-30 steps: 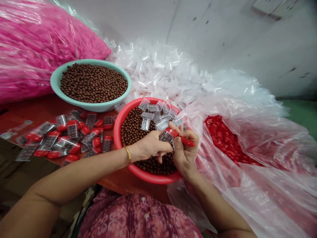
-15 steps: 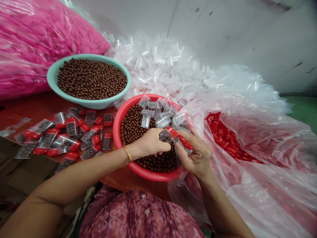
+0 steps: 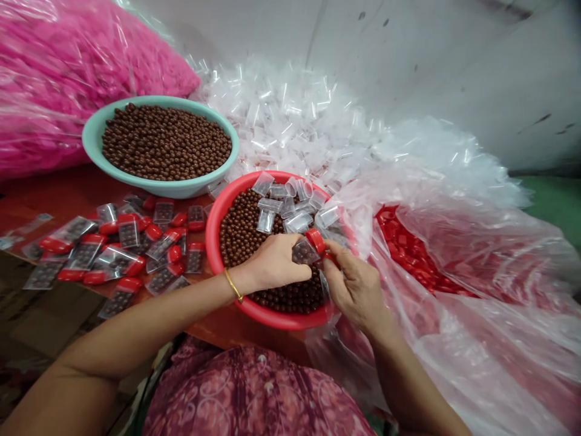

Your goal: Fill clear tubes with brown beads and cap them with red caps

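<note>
Red table (image 3: 59, 188) near L carries filled tubes (image 3: 113, 242); teal bowl (image 3: 136, 181) of brown beads (image 3: 166, 142) sits far L. Our L hand (image 3: 272, 263), curled nearly shut, grips clear tube (image 3: 304, 251) over red basin (image 3: 215, 242), w/ loose tubes (image 3: 281, 206) inside. Our R hand (image 3: 356, 290), almost closed, pinches tube's red cap (image 3: 315, 240). Bagged red caps (image 3: 399, 242) lie far R.

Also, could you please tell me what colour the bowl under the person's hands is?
The bowl is red, which shows best in the head view.
</note>
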`<state>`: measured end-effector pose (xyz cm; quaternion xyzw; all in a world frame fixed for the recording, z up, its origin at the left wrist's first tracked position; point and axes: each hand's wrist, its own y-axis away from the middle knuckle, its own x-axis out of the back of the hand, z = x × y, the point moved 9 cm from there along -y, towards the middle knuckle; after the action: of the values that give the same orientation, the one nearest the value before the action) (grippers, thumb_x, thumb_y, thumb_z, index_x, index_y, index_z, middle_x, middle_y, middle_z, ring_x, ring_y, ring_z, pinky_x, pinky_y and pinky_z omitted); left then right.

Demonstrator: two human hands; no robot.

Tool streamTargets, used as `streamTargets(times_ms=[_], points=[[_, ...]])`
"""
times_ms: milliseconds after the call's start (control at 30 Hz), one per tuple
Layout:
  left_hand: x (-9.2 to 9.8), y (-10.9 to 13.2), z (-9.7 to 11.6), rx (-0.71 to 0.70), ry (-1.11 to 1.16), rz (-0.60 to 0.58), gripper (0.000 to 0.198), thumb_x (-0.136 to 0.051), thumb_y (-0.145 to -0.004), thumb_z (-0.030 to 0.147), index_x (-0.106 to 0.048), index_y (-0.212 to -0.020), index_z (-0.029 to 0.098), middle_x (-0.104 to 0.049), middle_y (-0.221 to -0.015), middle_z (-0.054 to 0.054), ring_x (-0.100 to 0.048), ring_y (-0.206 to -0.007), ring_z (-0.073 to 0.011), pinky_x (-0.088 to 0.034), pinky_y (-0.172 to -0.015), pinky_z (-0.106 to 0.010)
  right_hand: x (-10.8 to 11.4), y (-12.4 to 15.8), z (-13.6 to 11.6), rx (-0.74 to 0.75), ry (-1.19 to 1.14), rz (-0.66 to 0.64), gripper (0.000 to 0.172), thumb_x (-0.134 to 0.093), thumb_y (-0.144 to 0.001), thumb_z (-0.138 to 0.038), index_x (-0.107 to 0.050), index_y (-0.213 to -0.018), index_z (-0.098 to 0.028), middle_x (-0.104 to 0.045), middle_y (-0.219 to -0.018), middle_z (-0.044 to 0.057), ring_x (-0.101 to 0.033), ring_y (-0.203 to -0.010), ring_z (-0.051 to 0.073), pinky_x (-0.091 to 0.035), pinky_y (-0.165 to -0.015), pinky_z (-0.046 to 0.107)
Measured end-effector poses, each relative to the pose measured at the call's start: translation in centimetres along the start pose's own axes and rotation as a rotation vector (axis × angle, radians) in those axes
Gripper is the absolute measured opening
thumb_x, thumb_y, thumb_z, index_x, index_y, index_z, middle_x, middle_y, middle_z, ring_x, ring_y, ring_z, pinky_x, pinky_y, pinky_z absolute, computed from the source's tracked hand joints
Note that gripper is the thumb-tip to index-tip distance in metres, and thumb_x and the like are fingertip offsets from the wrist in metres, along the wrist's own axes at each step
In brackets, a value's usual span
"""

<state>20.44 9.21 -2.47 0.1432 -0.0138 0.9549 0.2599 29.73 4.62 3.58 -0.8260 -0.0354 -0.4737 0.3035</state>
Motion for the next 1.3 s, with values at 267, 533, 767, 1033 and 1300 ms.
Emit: streamTargets(times_ms=[267, 533, 767, 1033, 1300], points=[[0.5, 0.3, 0.1, -0.008, -0.058, 0.061, 0.015, -0.054, -0.062, 0.025, -0.055, -0.075, 0.016, -0.055, -0.065, 0.003, -0.047, -0.06, -0.0116, -0.036, -0.056, -0.023, 0.4, -0.3, -1.0, 0.128, 0.098, 0.119, 0.031, -0.048, -0.084, -0.009, -0.062, -0.11, -0.015, -0.068, -0.074, 0.005, -0.064, -0.066, 0.015, -0.051, -0.061, 0.026], [0.6, 0.3, 0.0, 0.017, -0.069, 0.051, 0.022, -0.054, -0.064, 0.023, -0.06, -0.084, 0.016, -0.063, -0.074, 0.0, -0.054, -0.067, -0.014, -0.041, -0.061, -0.024, -3.4, 1.0, 3.9, -0.499, -0.746, -0.136, 0.032, -0.045, -0.084, -0.025, -0.068, -0.104, -0.018, -0.052, -0.058, -0.004, -0.05, -0.045, 0.009, -0.048, -0.045, 0.022], [1.0, 0.8, 0.9, 0.027, -0.404, 0.115, 0.016, -0.052, -0.077, 0.026, -0.059, -0.087, 0.017, -0.064, -0.074, -0.003, -0.058, -0.07, -0.0178, -0.042, -0.067, -0.028, -2.2, 1.0, 5.6, -0.45, -0.542, 0.043, 0.032, -0.046, -0.088, -0.032, -0.068, -0.107, -0.018, -0.061, -0.069, 0.001, -0.056, -0.056, 0.011, -0.05, -0.05, 0.024], [0.9, 0.0, -0.1, -0.003, 0.065, 0.095, 0.015, -0.063, -0.071, 0.028, -0.056, -0.077, 0.015, -0.06, -0.071, 0.002, -0.053, -0.066, -0.0112, -0.042, -0.063, -0.023, -0.4, 0.4, 3.0, -0.004, 0.127, 0.188, 0.033, -0.05, -0.088, -0.018, -0.065, -0.117, -0.024, -0.067, -0.089, 0.006, -0.062, -0.075, 0.014, -0.052, -0.063, 0.027], [0.6, 0.2, 0.1, -0.041, 0.083, 0.07, 0.022, -0.063, -0.071, 0.027, -0.061, -0.088, 0.013, -0.066, -0.082, -0.002, -0.057, -0.075, -0.0137, -0.045, -0.07, -0.025, -0.5, -0.1, 2.2, -0.112, -0.289, 0.11, 0.033, -0.048, -0.09, -0.018, -0.063, -0.119, -0.023, -0.069, -0.087, 0.004, -0.065, -0.08, 0.015, -0.054, -0.07, 0.029]])
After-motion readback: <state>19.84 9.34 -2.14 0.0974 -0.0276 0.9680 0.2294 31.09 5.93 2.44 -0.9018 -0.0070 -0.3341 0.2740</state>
